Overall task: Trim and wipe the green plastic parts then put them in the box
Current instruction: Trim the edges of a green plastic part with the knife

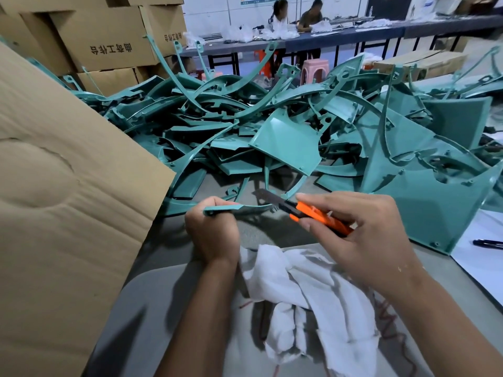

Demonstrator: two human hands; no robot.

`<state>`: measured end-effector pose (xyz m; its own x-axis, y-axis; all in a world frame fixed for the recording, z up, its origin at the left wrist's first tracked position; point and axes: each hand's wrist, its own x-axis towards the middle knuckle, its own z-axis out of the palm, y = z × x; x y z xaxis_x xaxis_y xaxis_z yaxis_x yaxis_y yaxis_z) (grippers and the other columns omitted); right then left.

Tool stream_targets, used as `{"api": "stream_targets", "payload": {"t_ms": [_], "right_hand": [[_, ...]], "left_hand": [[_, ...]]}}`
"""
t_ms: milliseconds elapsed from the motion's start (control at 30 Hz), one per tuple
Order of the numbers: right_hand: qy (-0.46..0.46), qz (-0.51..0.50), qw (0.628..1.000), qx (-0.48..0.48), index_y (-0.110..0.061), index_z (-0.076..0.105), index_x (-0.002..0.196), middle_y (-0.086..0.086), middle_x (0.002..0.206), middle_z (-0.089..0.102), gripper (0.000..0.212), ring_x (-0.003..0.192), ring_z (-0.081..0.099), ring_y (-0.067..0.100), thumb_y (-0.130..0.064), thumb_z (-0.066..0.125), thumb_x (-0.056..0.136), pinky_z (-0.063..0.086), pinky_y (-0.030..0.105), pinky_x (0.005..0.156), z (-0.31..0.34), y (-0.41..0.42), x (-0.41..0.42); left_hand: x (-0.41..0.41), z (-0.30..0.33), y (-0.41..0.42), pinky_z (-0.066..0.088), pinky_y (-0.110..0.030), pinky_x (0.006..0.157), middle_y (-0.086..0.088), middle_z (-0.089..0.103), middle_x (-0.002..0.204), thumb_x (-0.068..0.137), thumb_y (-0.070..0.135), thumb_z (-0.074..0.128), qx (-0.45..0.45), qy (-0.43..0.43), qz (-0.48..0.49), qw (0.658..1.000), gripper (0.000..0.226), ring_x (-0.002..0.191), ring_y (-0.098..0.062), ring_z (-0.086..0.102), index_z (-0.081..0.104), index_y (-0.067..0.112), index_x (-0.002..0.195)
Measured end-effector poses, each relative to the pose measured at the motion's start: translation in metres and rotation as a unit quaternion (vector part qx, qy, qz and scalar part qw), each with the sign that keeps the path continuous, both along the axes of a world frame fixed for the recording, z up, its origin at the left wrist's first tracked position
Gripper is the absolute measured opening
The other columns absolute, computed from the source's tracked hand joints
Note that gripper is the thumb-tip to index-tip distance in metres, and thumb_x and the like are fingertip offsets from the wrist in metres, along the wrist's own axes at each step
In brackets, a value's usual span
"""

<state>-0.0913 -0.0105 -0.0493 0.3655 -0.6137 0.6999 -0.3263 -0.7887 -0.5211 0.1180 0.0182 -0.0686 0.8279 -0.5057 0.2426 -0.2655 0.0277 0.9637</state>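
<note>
A slim green plastic strip [235, 208] is held above the grey table [174, 289], just on the near side of the big pile of green parts [272, 126]. The left hand [211, 232] grips its left end, fingers curled tightly round it, so the strip runs rightward toward the knife. The right hand [356, 235] holds an orange utility knife [313, 213], thumb and fingers pinching the handle, with the blade extended and its edge meeting the strip's right end. Directly below the strip, between the two forearms, a crumpled white cloth [307, 292] lies on the table. To the left of the strip stands a large cardboard box flap [62, 191]. To its right, beyond the knife hand, a broad green panel [435, 202] rests on the table, and a dark pen [487, 244] lies on white paper past that. Stacked cartons [109, 39] rise behind the pile.
</note>
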Motion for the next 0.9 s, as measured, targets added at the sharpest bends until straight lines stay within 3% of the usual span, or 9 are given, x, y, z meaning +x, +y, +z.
{"api": "stream_targets", "payload": {"t_ms": [133, 300, 400, 467, 533, 633, 767, 833, 900], "right_hand": [[-0.138, -0.104, 0.983, -0.064, -0.016, 0.07, 0.128, -0.005, 0.096, 0.074, 0.027, 0.074, 0.072, 0.015, -0.02, 0.071, 0.101, 0.059, 0.036, 0.059, -0.002, -0.003, -0.001], [-0.293, -0.231, 0.926, -0.059, -0.018, 0.062, 0.129, 0.004, 0.096, 0.066, 0.029, 0.069, 0.064, 0.037, -0.037, 0.053, 0.109, 0.053, 0.05, 0.06, -0.002, -0.011, -0.011], [-0.288, -0.243, 0.926, -0.028, -0.022, 0.061, 0.124, 0.007, 0.093, 0.062, 0.024, 0.073, 0.06, 0.038, -0.037, 0.049, 0.11, 0.049, 0.052, 0.063, -0.004, -0.013, -0.009], [-0.261, -0.254, 0.931, -0.006, -0.015, 0.06, 0.106, 0.008, 0.086, 0.055, 0.02, 0.075, 0.054, 0.032, -0.032, 0.049, 0.109, 0.043, 0.049, 0.067, -0.004, -0.013, -0.009], [-0.227, -0.271, 0.936, 0.009, -0.01, 0.051, 0.086, 0.006, 0.082, 0.047, 0.026, 0.075, 0.042, 0.023, -0.026, 0.052, 0.107, 0.031, 0.036, 0.068, -0.005, -0.014, -0.01], [-0.199, -0.242, 0.948, 0.066, -0.012, 0.047, 0.081, 0.005, 0.08, 0.046, 0.032, 0.074, 0.04, 0.023, -0.028, 0.054, 0.107, 0.029, 0.035, 0.068, -0.004, -0.017, -0.01], [-0.153, -0.141, 0.976, 0.068, -0.014, 0.046, 0.084, 0.008, 0.065, 0.05, 0.033, 0.058, 0.046, 0.029, -0.032, 0.046, 0.112, 0.037, 0.044, 0.052, -0.005, -0.011, -0.003], [-0.114, -0.086, 0.988, 0.064, -0.017, 0.045, 0.085, 0.006, 0.061, 0.049, 0.032, 0.05, 0.045, 0.023, -0.035, 0.044, 0.112, 0.037, 0.042, 0.047, -0.005, -0.007, 0.003], [-0.047, -0.05, 0.996, 0.054, -0.024, 0.043, 0.082, -0.003, 0.059, 0.045, 0.032, 0.05, 0.041, 0.017, -0.039, 0.043, 0.111, 0.033, 0.035, 0.047, -0.007, -0.003, 0.009]], "left_hand": [[0.008, 0.009, 0.0, 0.053, -0.021, 0.06, -0.011, 0.066, 0.072, 0.069, -0.029, 0.046, -0.078, 0.158, -0.084, 0.981, 0.026, 0.067, -0.015, 0.066, 0.06, -0.012, 0.083], [0.005, 0.016, -0.002, 0.048, -0.063, 0.103, -0.026, 0.069, 0.099, 0.082, -0.021, 0.033, -0.146, 0.452, -0.16, 0.865, 0.036, 0.099, -0.039, 0.067, 0.056, -0.003, 0.102], [0.007, 0.017, 0.006, 0.056, -0.049, 0.097, -0.011, 0.074, 0.083, 0.093, -0.009, 0.036, -0.115, 0.464, -0.258, 0.84, 0.026, 0.077, -0.024, 0.074, 0.059, 0.002, 0.098], [0.007, 0.016, 0.013, 0.063, -0.036, 0.082, -0.012, 0.079, 0.09, 0.096, -0.013, 0.044, -0.116, 0.429, -0.298, 0.845, 0.02, 0.081, -0.021, 0.078, 0.061, -0.004, 0.102], [0.004, 0.015, 0.016, 0.06, -0.032, 0.088, -0.019, 0.075, 0.114, 0.097, -0.013, 0.053, -0.121, 0.376, -0.313, 0.864, 0.018, 0.102, -0.024, 0.076, 0.062, -0.008, 0.112], [-0.001, 0.019, 0.015, 0.058, -0.028, 0.092, -0.013, 0.067, 0.135, 0.102, -0.002, 0.051, -0.171, 0.355, -0.281, 0.875, 0.033, 0.117, -0.02, 0.069, 0.059, -0.002, 0.135], [0.005, 0.015, 0.013, 0.055, -0.012, 0.08, 0.013, 0.077, 0.111, 0.091, 0.0, 0.071, -0.209, 0.124, -0.154, 0.958, 0.034, 0.1, 0.0, 0.072, 0.067, 0.012, 0.122], [0.007, 0.007, 0.013, 0.054, -0.019, 0.074, 0.013, 0.076, 0.091, 0.09, 0.003, 0.074, -0.178, -0.014, -0.153, 0.972, 0.027, 0.086, -0.003, 0.072, 0.068, 0.028, 0.098], [0.005, 0.002, 0.01, 0.054, -0.021, 0.075, 0.013, 0.073, 0.09, 0.093, 0.008, 0.07, -0.162, -0.082, -0.173, 0.968, 0.032, 0.086, -0.006, 0.071, 0.069, 0.04, 0.096]]}}
